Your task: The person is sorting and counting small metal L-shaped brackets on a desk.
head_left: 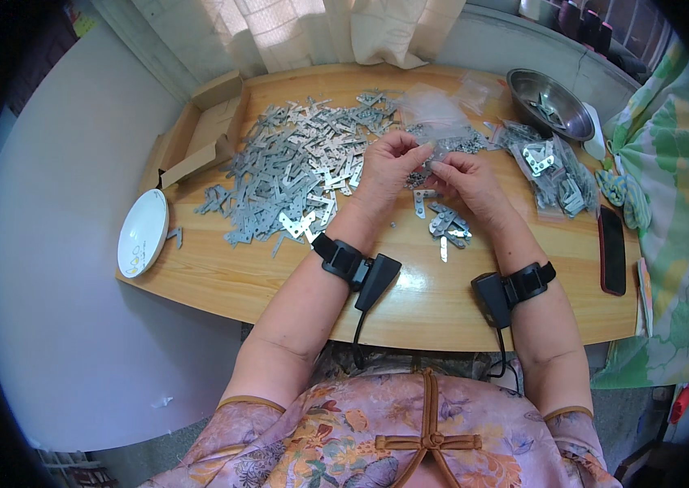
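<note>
My left hand (392, 169) and my right hand (475, 187) meet over the middle of the table, thumbs and fingers pinched. Between the fingertips is what looks like a clear plastic bag (449, 146), its outline hard to make out. Small metal screws (416, 180) lie in a pile behind and under the fingers, partly hidden. Just below my hands sit a small heap of flat metal corner brackets (449, 221) and a single L-shaped bracket (420, 203). A large spread of loose grey brackets (296, 163) covers the table to the left of my left hand.
An open cardboard box (198, 134) and a white bowl (143, 233) stand at the left. Empty clear bags (434, 106) lie at the back. To the right are filled bags (556, 175), a steel bowl (552, 106), a glove (627, 195) and a phone (612, 250).
</note>
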The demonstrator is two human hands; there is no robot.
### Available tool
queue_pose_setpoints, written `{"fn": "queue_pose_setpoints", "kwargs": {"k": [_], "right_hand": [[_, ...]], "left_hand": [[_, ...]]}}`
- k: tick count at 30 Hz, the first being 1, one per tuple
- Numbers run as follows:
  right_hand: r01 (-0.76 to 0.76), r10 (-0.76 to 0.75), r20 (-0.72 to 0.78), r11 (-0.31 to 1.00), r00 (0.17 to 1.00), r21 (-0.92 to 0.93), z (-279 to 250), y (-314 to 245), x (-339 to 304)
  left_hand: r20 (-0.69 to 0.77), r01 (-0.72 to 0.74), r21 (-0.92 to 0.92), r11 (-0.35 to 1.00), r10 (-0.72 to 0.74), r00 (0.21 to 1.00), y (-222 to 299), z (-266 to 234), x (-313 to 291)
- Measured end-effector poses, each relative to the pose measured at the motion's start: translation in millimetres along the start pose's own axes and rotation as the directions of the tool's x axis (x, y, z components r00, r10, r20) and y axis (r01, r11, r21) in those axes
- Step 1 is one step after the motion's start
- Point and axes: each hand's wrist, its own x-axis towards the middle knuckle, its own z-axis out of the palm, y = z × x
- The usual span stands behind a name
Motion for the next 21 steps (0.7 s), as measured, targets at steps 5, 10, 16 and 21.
{"fn": "queue_pose_setpoints", "kwargs": {"k": [5, 10, 16, 21], "right_hand": [[-0.071, 0.075, -0.011, 0.973, 0.997, 0.218, -1, -7, -3], [0.100, -0.101, -0.004, 0.988, 0.995, -0.120, -6, 3, 0], [0.185, -0.218, -0.063, 0.922, 0.974, -0.340, -18, 7, 3], [0.192, -0.224, 0.039, 0.714, 0.974, -0.674, -18, -8, -4]], "left_hand": [[-0.011, 0.112, -0.006, 0.994, -0.112, 0.994, 7, 3, -1], [0.177, 0.140, 0.219, 0.966, -0.180, 0.968, 4, -4, 2], [0.146, 0.246, 0.134, 0.960, -0.265, 0.953, 4, -8, 2], [0.081, 0.230, 0.012, 0.973, -0.230, 0.970, 0, -12, 1]]}}
